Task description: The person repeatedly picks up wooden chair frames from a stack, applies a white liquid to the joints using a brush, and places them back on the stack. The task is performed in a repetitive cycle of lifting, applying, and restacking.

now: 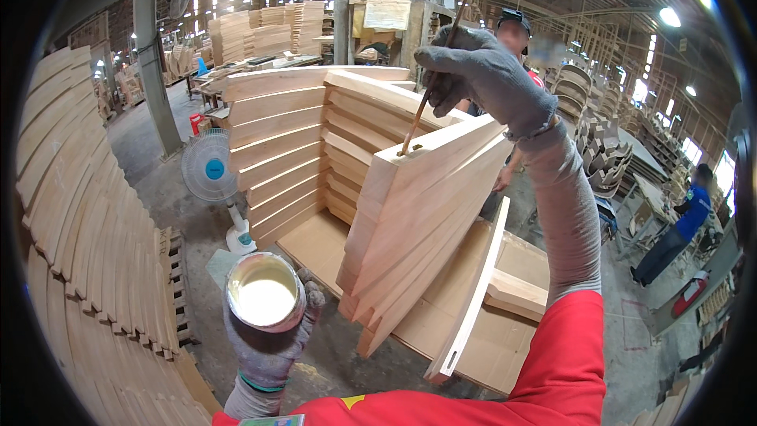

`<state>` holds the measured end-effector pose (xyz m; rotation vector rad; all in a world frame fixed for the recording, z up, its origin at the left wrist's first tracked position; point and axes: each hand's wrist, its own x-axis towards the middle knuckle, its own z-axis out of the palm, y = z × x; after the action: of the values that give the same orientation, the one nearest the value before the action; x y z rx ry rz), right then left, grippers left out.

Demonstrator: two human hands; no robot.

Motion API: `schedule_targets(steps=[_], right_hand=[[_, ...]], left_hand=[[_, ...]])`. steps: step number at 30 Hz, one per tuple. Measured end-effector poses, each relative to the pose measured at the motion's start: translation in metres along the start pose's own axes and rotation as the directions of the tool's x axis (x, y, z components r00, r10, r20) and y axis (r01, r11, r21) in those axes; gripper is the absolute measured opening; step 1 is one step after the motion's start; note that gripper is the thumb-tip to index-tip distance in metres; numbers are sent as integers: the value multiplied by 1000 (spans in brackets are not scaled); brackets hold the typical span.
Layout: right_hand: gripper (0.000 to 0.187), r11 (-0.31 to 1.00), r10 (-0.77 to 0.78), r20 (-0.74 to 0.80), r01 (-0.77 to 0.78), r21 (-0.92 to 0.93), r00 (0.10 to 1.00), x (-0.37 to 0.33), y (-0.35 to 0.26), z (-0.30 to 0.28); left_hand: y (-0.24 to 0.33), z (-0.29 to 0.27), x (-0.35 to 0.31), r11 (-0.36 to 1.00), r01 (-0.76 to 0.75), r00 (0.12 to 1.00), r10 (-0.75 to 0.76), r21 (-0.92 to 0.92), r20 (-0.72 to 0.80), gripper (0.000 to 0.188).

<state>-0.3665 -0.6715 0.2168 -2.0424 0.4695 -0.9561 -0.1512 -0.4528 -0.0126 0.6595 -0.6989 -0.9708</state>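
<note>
My left hand [264, 355], in a grey glove, is closed around a round can [260, 268] of pale cream liquid at the lower left. Up at the right, my gloved right hand [489, 71] pinches a thin brown stick [415, 122], which slants down to the left. Its lower tip meets a dark slot in the top end of a light wooden piece [422, 181]. I cannot tell how far into the slot it reaches. That piece leads a stack of similar wooden parts, joined at a corner to slatted stacks [276, 122] behind.
Cardboard [453, 300] lies under the stack, with a loose slotted rail [477, 292] leaning at the right. A white fan [213, 170] stands left of it. Stacked timber [95, 213] fills the left side. One person [512, 35] is behind the stack, another [686, 213] at far right.
</note>
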Motion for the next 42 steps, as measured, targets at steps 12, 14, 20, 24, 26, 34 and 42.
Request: schedule_targets(steps=[12, 14, 20, 24, 26, 34, 42], right_hand=[[35, 998, 20, 93, -14, -68, 995, 3, 5, -3], [33, 999, -33, 136, 33, -3, 990, 3, 2, 2], [34, 989, 56, 94, -42, -144, 994, 7, 4, -17], [37, 998, -50, 144, 54, -24, 988, 11, 5, 1], [35, 999, -29, 119, 33, -35, 992, 9, 8, -11], [33, 999, -49, 150, 46, 26, 987, 10, 8, -6], [30, 1000, -5, 11, 5, 20, 1000, -31, -4, -44]], left_hand=[[2, 10, -2, 776, 191, 976, -215, -601, 32, 44], [2, 10, -2, 846, 180, 983, -172, -502, 63, 39], [-7, -4, -2, 999, -31, 1000, 31, 26, 0, 53], [3, 3, -2, 951, 86, 996, -73, -298, 53, 48], [3, 2, -3, 963, 73, 997, -62, -259, 53, 46], [6, -1, -6, 995, -30, 998, 24, 94, 64, 42], [17, 1, -8, 649, 308, 951, -208, -695, 227, 57]])
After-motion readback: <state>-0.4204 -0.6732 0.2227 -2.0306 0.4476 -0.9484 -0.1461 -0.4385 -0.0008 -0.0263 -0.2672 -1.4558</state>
